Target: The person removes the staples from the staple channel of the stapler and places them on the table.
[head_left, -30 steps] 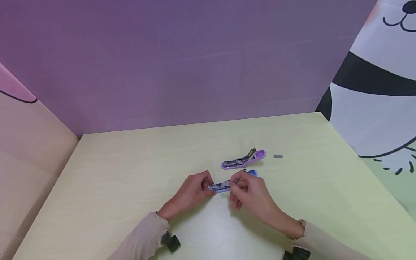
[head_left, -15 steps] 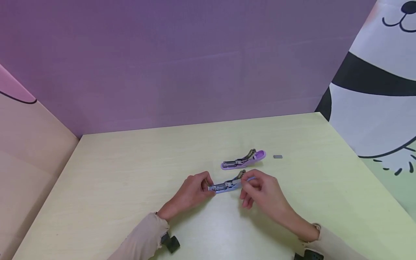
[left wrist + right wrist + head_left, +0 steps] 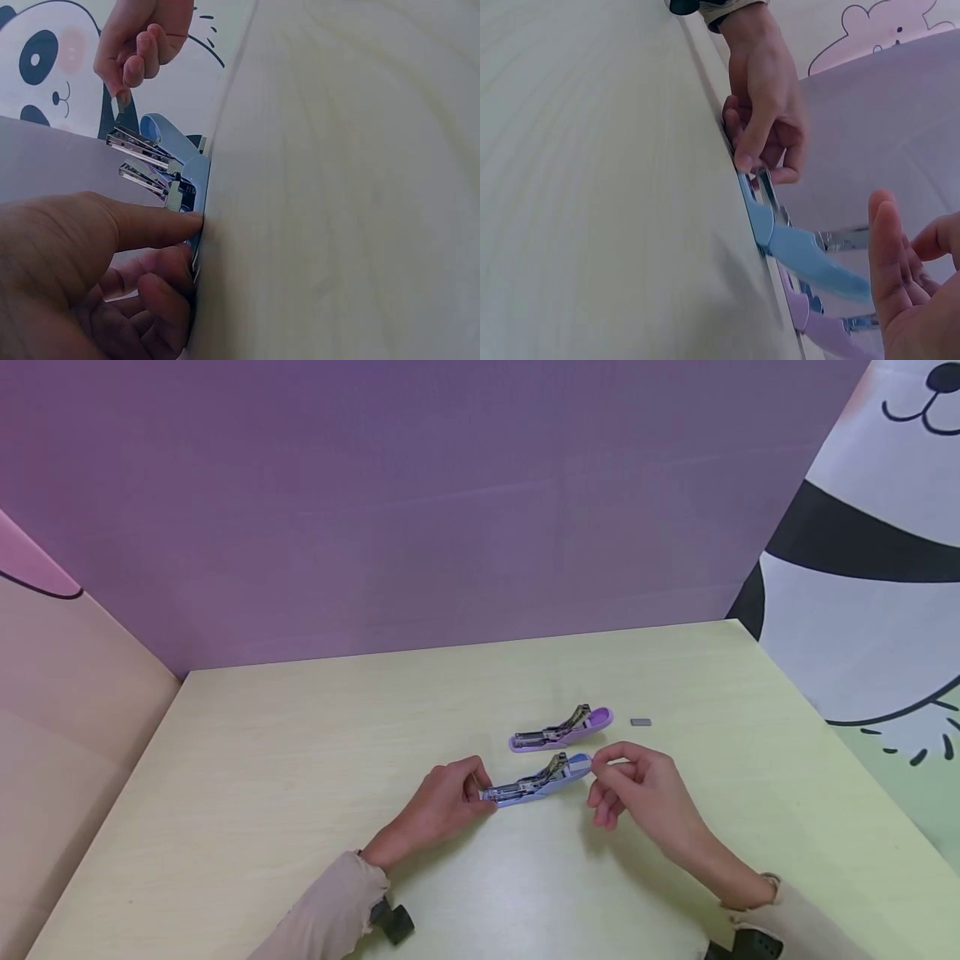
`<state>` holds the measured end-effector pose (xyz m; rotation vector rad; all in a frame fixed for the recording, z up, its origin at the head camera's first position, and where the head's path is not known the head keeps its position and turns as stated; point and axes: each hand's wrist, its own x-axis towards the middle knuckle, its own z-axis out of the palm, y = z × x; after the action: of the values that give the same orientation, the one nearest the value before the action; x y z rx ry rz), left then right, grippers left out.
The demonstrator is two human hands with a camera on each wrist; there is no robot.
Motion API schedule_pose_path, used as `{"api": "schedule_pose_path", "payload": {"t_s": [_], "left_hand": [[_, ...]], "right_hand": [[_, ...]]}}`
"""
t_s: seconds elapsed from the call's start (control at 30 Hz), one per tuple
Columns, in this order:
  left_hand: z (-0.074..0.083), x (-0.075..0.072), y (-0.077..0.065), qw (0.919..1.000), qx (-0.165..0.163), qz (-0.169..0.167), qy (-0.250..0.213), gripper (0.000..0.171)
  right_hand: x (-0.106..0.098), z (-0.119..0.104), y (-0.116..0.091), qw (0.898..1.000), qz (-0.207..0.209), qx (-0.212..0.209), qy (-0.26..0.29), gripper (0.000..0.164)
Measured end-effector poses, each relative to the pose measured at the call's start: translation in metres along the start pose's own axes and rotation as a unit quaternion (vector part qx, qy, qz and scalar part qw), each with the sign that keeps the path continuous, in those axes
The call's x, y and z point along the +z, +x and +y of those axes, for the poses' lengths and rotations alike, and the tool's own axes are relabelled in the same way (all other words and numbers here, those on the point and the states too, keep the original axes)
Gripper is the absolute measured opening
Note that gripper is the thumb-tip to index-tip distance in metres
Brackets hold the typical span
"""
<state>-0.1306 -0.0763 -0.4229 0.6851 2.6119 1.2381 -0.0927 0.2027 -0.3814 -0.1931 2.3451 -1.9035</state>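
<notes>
A light blue stapler (image 3: 551, 783) lies opened out on the table, its metal parts bare and one metal arm tilted up. My left hand (image 3: 448, 800) pinches its left end between thumb and fingers. Just off the stapler's right end, my right hand (image 3: 643, 785) pinches a small strip of staples (image 3: 581, 765) between thumb and forefinger. In the left wrist view this strip (image 3: 115, 106) points down from the fingertips, above the raised metal arm. The right wrist view shows the blue stapler (image 3: 806, 259) from the side, with the right hand (image 3: 922, 292) past its curved end.
Behind the blue stapler lies a purple stapler (image 3: 558, 735), opened in the same way. A grey strip of staples (image 3: 641, 722) rests on the table (image 3: 300, 735) to its right. A purple wall panel (image 3: 450, 527) rises along the back edge.
My right hand has moved right along the blue stapler, from over its metal middle to beyond its right end, carrying the staple strip. My left hand stays at the left end.
</notes>
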Motion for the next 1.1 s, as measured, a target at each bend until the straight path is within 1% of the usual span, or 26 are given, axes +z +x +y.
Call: {"api": "schedule_pose_path", "payload": {"t_s": [0.27,0.57,0.77,0.93,1.1], "left_hand": [[-0.002,-0.001,-0.001,1.0000,-0.003,0.002,0.000,0.018],[0.000,0.000,-0.003,0.9999,-0.009,-0.002,-0.008,0.017],[0.001,0.000,-0.004,0.9999,-0.006,-0.003,-0.010,0.018],[0.001,0.000,-0.005,0.9999,-0.005,-0.002,-0.010,0.018],[0.001,0.000,-0.004,1.0000,-0.003,-0.003,-0.008,0.018]], "right_hand": [[-0.019,0.009,0.002,1.000,0.011,-0.004,-0.008,0.028],[-0.043,0.013,0.002,1.000,0.023,-0.010,-0.012,0.026],[-0.059,0.020,0.003,1.000,0.027,-0.001,-0.005,0.028],[-0.070,0.030,0.006,0.999,0.028,0.013,-0.014,0.033],[-0.082,0.038,0.010,0.999,0.030,0.017,-0.007,0.032]]}}
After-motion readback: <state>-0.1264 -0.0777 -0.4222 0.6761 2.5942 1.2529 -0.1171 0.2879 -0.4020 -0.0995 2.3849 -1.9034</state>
